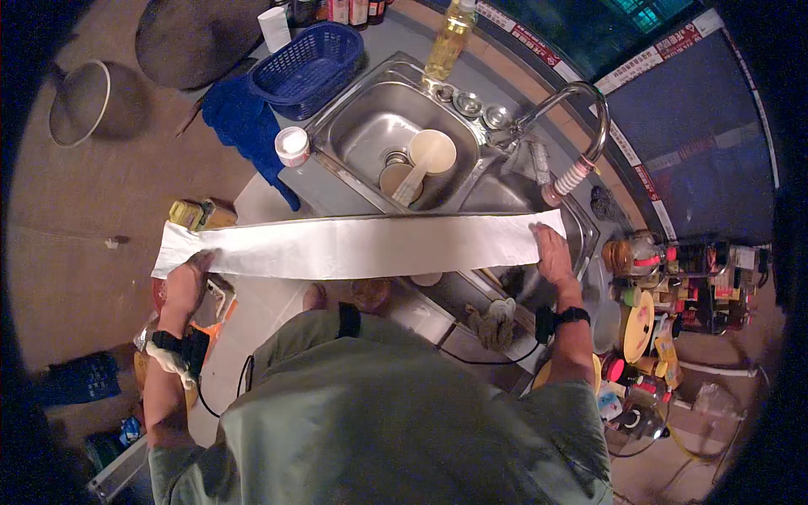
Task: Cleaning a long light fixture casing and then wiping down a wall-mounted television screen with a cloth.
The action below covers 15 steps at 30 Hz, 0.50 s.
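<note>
A long white strip (pixel 379 247), of paper or thin plastic, is stretched level in front of my body. My left hand (pixel 186 287) grips it near its left end, the thumb lying over the lower edge. Near the other end, my right hand (pixel 553 252) pinches it, fingers on top. The strip hides the front part of the double stainless steel sink (pixel 379 95) beneath it. In the sink's left bowl lies a cream plastic ladle or dipper (pixel 432 153). A gooseneck faucet (pixel 590 110) bends over the right bowl, close to my right hand.
A blue plastic basket (pixel 306 69), a blue cloth (pixel 240 113) and a white-lidded jar (pixel 292 146) stand left of the sink. An oil bottle (pixel 449 41) is behind it. Several bottles and jars (pixel 644 252) crowd the right. A cloth (pixel 492 323) hangs at the counter's front edge.
</note>
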Available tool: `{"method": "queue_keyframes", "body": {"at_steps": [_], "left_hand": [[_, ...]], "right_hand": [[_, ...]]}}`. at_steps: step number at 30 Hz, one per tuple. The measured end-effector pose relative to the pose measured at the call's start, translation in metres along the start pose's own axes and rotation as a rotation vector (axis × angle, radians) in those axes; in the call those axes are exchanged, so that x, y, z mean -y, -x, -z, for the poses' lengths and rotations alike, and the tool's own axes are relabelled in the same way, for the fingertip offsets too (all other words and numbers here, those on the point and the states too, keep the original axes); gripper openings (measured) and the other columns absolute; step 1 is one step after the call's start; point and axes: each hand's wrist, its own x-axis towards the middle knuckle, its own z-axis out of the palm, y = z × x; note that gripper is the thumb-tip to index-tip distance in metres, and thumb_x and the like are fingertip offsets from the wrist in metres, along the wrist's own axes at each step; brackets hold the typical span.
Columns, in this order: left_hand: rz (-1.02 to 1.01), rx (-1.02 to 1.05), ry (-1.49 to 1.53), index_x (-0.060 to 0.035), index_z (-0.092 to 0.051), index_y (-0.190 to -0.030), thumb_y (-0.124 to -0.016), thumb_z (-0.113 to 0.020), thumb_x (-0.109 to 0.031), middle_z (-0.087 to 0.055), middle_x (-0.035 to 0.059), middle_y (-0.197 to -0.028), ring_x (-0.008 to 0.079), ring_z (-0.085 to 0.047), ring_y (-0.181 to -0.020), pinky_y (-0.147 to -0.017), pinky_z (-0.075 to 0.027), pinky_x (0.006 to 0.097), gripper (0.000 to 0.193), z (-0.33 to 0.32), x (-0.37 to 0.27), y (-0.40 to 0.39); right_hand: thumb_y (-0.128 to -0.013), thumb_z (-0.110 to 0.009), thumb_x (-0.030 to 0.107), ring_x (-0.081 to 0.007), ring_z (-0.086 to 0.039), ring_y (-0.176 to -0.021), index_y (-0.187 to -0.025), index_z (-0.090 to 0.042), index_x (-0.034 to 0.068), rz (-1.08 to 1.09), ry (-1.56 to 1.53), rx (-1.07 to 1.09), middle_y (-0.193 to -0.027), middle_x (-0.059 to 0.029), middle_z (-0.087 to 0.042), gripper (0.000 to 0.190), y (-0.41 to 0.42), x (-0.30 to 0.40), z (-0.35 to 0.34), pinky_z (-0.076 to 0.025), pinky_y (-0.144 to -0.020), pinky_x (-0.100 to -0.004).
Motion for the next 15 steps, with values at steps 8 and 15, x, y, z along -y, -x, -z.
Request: {"method": "queue_keyframes", "body": {"at_steps": [8,15], "left_hand": [[0.054,0.045,-0.135,-0.0129,-0.06,-0.103,-0.077,-0.047,-0.005,-0.062,0.0139,-0.09,0.0314,-0.06,-0.08,-0.069,-0.049,0.0385,0.031,0.025,-0.01,-0.003],[0.278,-0.336,0.0,-0.0093,-0.064,-0.095,-0.071,-0.051,-0.001,-0.062,0.0169,-0.085,0.0337,-0.06,-0.077,-0.068,-0.048,0.0376,0.029,0.045,0.019,-0.011]], "right_hand": [[-0.073,-0.043,0.005,-0.0285,-0.054,-0.097,-0.096,-0.06,0.005,0.05,0.007,-0.038,-0.097,-0.0122,-0.06,0.028,-0.008,-0.022,-0.003,-0.04,-0.088,-0.0364],[-0.077,-0.045,0.01,-0.0278,-0.055,-0.091,-0.1,-0.062,0.004,-0.036,-0.041,-0.178,-0.096,-0.0119,-0.062,0.029,-0.024,-0.018,0.026,-0.042,-0.083,-0.0348]]}}
